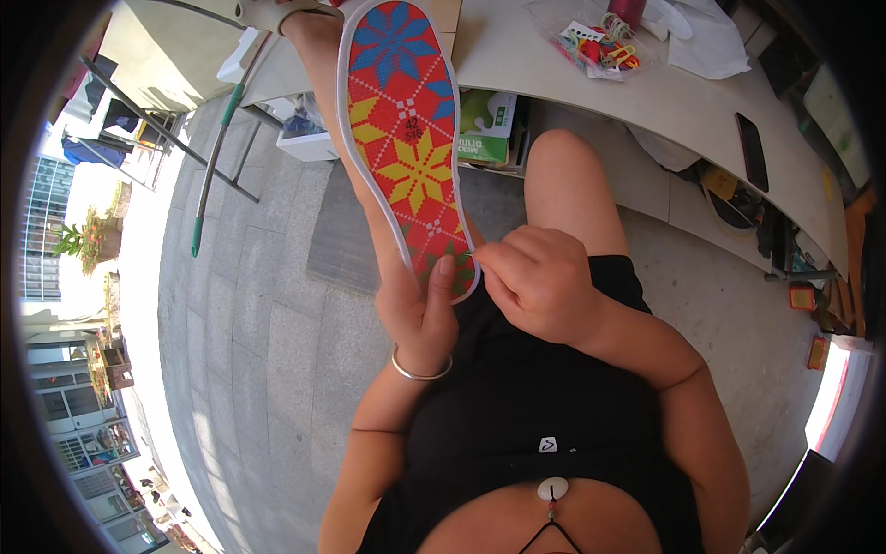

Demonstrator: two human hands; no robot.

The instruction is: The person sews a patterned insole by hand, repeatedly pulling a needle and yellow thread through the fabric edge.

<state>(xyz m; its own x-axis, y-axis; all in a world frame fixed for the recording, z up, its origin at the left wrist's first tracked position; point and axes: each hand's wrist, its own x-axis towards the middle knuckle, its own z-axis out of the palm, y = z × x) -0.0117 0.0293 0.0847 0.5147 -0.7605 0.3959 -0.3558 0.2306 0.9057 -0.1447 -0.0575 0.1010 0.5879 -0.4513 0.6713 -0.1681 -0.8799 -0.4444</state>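
A long shoe insole (415, 163) with a printed cross-stitch pattern lies lengthwise ahead of me, above my lap. Blue, yellow and green star flowers cover its red ground, a white binding runs round the edge, and its middle bears dark print. My left hand (419, 311) grips the near, narrower end, thumb on top and fingers hidden underneath. At the right edge of that end, my right hand (536, 284) pinches a thin needle (471, 255) between thumb and forefinger. The needle shows only as a small sliver, and I cannot make out any thread.
A pale table (664, 104) carries a plastic bag of colourful threads (606, 52), a white bag (709, 45) and a phone (752, 151). Under it stand a green carton (484, 128) and a white bin (308, 144). A green-handled pole (216, 149) leans at the left.
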